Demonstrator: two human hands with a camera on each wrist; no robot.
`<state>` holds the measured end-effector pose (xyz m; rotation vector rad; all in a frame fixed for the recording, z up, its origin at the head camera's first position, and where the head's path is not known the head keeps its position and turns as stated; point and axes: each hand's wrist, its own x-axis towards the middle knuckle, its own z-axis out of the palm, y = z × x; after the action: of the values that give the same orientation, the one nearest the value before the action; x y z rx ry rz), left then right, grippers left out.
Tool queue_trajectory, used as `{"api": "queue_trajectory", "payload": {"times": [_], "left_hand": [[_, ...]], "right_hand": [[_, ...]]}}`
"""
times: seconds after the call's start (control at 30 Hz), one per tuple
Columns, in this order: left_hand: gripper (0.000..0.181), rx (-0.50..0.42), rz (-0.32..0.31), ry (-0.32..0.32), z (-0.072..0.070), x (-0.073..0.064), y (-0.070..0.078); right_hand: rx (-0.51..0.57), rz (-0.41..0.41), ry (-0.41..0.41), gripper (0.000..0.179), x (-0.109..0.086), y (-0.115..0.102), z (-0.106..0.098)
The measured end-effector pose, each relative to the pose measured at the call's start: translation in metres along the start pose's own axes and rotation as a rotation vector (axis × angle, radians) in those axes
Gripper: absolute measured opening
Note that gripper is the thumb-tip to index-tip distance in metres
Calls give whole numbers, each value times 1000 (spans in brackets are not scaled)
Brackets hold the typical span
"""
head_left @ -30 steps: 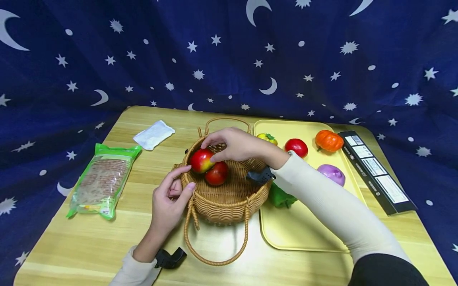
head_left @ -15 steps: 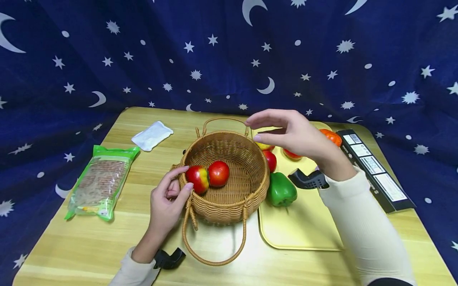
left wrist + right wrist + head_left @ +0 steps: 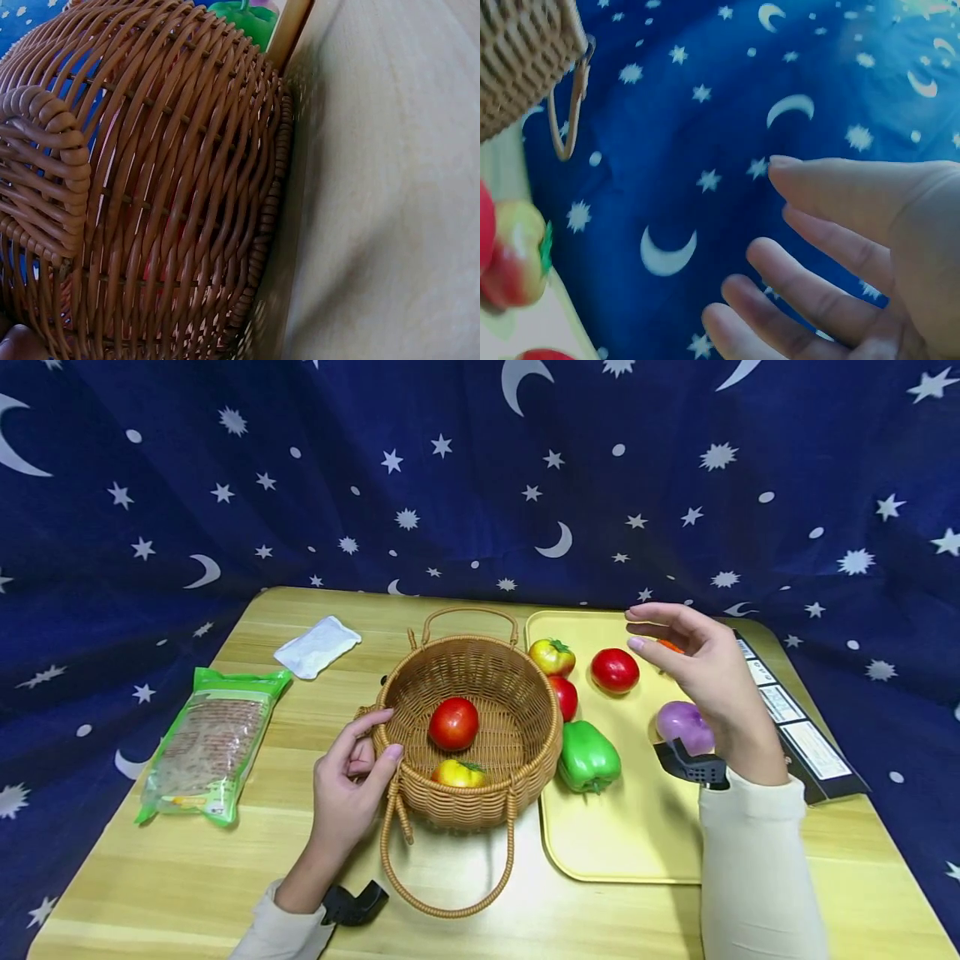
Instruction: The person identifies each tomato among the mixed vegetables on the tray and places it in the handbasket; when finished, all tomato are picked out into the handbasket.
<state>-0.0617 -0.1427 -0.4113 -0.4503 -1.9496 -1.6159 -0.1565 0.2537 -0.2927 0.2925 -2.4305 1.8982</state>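
Observation:
A round wicker basket (image 3: 450, 806) stands mid-table with one handle lowered toward me. Inside it are a red tomato (image 3: 453, 724) and, by the near wall, a yellow-red tomato-like fruit (image 3: 459, 773). My left hand (image 3: 348, 785) holds the basket's left rim with thumb and index finger; its other fingers are bent. In the left wrist view, the woven wall (image 3: 180, 180) fills most of the frame. My right hand (image 3: 705, 672) hovers over the right part of the yellow tray (image 3: 622, 852), fingers loosely bent and nothing in them. It partly hides an orange pumpkin (image 3: 670, 646) and a purple onion-like vegetable (image 3: 682, 725).
On the tray lie a green bell pepper (image 3: 588, 757), a yellow-red tomato (image 3: 552, 657) and two red ones, one (image 3: 615, 671) apart, the other (image 3: 563, 697) against the basket. A green-edged food packet (image 3: 213, 743), white pouch (image 3: 318, 647) and black box (image 3: 810, 743) flank them.
My right hand has left the basket, letting go of the red-yellow fruit, and moved right over the tray. The fruit has rolled toward the basket's near wall. My left hand stays at the rim.

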Motion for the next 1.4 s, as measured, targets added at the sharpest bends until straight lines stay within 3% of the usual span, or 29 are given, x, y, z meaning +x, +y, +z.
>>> {"api": "queue_trajectory", "payload": {"times": [0.17,0.3,0.47,0.6,0.8,1.4], "left_hand": [[48,-5,-7,1,0,0,0],[48,-6,-9,-1,0,0,1],[47,-4,-15,-4,0,0,2],[47,-3,-21,-5,0,0,2],[48,7,-16,-2,-1,0,1],[47,14,-30,4,0,-2,0]], "right_hand": [[40,87,98,51,10,26,-7],[-29,150,147,51,16,43,-10],[-94,165,186,45,19,61,-12],[-126,170,177,48,21,73,-8],[-268,236,140,57,23,83,0],[-302,352,118,52,26,99,13]]}}
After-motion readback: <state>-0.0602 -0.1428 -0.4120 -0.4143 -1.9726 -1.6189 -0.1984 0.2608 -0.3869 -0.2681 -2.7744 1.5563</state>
